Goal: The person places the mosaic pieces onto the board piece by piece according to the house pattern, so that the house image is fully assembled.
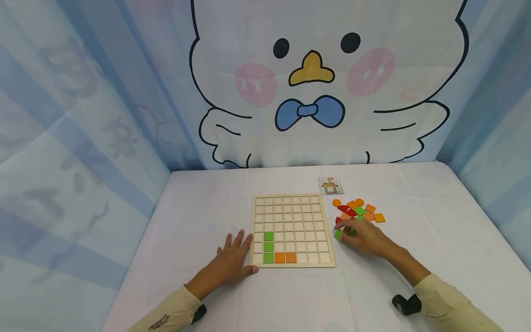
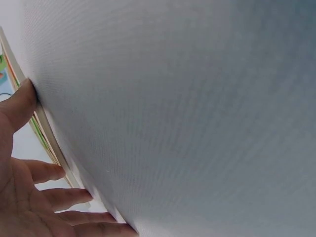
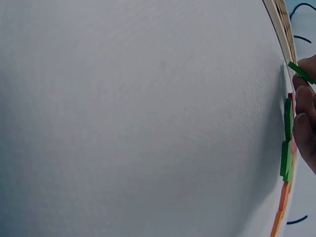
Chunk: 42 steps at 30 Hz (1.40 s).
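Note:
A square wooden grid board (image 1: 292, 266) lies on the table. Green square tiles (image 1: 268, 246) fill cells in one column, and two orange square tiles (image 1: 285, 257) sit beside the lowest one. My left hand (image 1: 229, 263) rests at the board's left edge, fingers spread; the left wrist view shows its thumb and fingers along that edge. To the right of the board my right hand (image 1: 365, 236) pinches a green tile (image 3: 300, 72) between thumb and finger. Just beyond it lies a pile of loose tiles (image 1: 369, 216) in orange, red and green, partly hidden by the hand.
Behind the board's right corner lies a small pattern card (image 1: 330, 185) with a coloured figure on a grid. A white cloth covers the table (image 1: 207, 207). A curtain (image 1: 307, 147) printed with a cartoon animal hangs at the back.

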Motion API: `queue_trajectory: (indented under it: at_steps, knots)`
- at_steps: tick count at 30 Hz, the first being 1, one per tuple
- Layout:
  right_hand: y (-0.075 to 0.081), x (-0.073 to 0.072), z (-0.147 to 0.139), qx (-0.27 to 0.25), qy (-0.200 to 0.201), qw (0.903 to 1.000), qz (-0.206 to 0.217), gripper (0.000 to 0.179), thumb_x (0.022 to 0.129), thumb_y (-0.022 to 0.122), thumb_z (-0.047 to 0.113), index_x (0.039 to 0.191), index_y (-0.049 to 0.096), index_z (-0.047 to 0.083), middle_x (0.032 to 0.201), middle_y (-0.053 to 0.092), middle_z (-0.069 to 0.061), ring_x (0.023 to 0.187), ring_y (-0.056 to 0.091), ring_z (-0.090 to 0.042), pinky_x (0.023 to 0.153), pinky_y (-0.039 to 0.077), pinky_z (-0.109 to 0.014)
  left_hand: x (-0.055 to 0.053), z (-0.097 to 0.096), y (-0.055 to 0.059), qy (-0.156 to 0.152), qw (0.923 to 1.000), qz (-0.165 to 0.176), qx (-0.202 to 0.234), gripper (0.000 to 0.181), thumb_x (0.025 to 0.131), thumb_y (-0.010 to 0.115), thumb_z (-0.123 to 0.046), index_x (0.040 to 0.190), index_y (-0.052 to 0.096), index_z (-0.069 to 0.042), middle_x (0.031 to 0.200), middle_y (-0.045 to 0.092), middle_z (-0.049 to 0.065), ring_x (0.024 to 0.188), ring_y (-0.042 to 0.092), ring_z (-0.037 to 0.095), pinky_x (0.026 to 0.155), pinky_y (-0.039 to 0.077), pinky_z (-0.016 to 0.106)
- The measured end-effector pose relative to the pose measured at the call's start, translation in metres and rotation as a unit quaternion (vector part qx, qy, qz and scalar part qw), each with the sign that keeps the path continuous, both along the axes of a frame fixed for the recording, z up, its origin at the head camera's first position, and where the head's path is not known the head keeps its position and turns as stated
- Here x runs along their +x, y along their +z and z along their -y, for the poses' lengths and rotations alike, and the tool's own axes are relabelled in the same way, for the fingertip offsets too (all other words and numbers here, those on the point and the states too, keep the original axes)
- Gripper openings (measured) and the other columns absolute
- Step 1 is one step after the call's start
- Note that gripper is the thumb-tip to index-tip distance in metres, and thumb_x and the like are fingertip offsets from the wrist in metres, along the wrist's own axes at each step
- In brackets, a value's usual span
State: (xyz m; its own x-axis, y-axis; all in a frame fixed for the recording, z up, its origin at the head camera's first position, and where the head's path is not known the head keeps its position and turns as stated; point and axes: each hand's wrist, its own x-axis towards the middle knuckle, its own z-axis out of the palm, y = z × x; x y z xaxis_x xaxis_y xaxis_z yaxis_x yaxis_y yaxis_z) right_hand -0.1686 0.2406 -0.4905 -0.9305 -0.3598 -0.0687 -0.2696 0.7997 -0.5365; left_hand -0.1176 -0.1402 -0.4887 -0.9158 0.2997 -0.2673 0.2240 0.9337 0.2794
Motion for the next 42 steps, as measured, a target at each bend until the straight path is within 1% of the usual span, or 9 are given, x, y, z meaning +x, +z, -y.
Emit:
queue_trajectory:
  at_steps: [10,13,17,20,26,32,37,42]
  knots:
    - [0.002,0.003,0.002,-0.028,0.003,0.9996,0.009,0.025,0.087,0.074,0.019,0.111,0.071,0.015,0.082,0.059,0.007,0.068,0.049,-0.012,0.057,0.043,-0.020,-0.001,0.000,0.000,0.002,1.0000,0.006,0.000,0.089,0.085,0.069,-0.053,0.153,0.031,-0.010,0.160,0.023,0.022,0.143,0.021,0.055,0.098,0.034,0.074]
    - [0.003,0.004,0.003,-0.049,0.005,0.9985,0.023,0.027,0.087,0.074,0.017,0.113,0.070,0.013,0.085,0.060,0.005,0.063,0.050,-0.011,0.055,0.044,-0.020,-0.002,0.000,-0.001,0.003,0.9999,0.010,0.001,0.089,0.085,0.069,-0.053,0.153,0.031,-0.011,0.160,0.022,0.022,0.143,0.020,0.055,0.099,0.033,0.074]
    - [0.005,0.005,0.005,-0.097,0.011,0.9934,0.060,0.031,0.087,0.071,0.010,0.118,0.068,0.009,0.089,0.063,0.000,0.060,0.054,-0.011,0.057,0.050,-0.021,-0.001,0.000,-0.001,0.004,0.9999,0.011,0.006,0.090,0.084,0.070,-0.053,0.153,0.031,-0.011,0.160,0.023,0.022,0.143,0.020,0.056,0.098,0.033,0.075]
    - [0.007,0.005,0.005,-0.126,0.015,0.9884,0.083,0.032,0.088,0.069,0.008,0.120,0.066,0.007,0.091,0.063,-0.003,0.059,0.057,-0.012,0.058,0.053,-0.023,0.000,0.000,-0.001,0.006,0.9999,0.012,0.006,0.090,0.084,0.070,-0.053,0.153,0.031,-0.011,0.160,0.023,0.022,0.143,0.020,0.055,0.098,0.033,0.075]
    - [0.006,0.007,0.008,-0.165,0.022,0.9806,0.104,0.033,0.089,0.070,0.010,0.121,0.065,0.004,0.094,0.064,-0.007,0.059,0.059,-0.018,0.060,0.054,-0.024,-0.001,-0.001,-0.001,0.006,0.9999,0.014,-0.002,0.090,0.084,0.070,-0.054,0.153,0.031,-0.011,0.160,0.022,0.022,0.143,0.020,0.055,0.099,0.033,0.074]
    - [0.004,0.010,0.011,-0.185,0.030,0.9758,0.112,0.033,0.088,0.071,0.012,0.120,0.065,0.004,0.094,0.063,-0.009,0.060,0.060,-0.020,0.060,0.054,-0.025,0.000,0.000,0.000,0.007,0.9999,0.014,-0.001,0.090,0.084,0.070,-0.053,0.153,0.031,-0.011,0.160,0.022,0.022,0.143,0.019,0.055,0.099,0.033,0.074]
    - [0.003,0.011,0.015,-0.200,0.042,0.9724,0.113,0.031,0.086,0.073,0.012,0.115,0.065,0.004,0.091,0.062,-0.010,0.059,0.059,-0.015,0.059,0.054,-0.025,0.001,0.000,0.002,0.007,0.9999,0.014,0.002,0.090,0.084,0.070,-0.053,0.153,0.031,-0.011,0.160,0.022,0.022,0.143,0.019,0.055,0.099,0.033,0.074]
    - [0.003,0.015,0.022,-0.194,0.037,0.9732,0.118,0.030,0.086,0.074,0.011,0.113,0.065,0.005,0.091,0.062,-0.008,0.060,0.059,-0.014,0.060,0.053,-0.024,0.000,0.000,0.000,0.007,0.9998,0.016,-0.001,0.090,0.084,0.069,-0.054,0.154,0.031,-0.011,0.161,0.022,0.021,0.144,0.019,0.054,0.099,0.032,0.074]
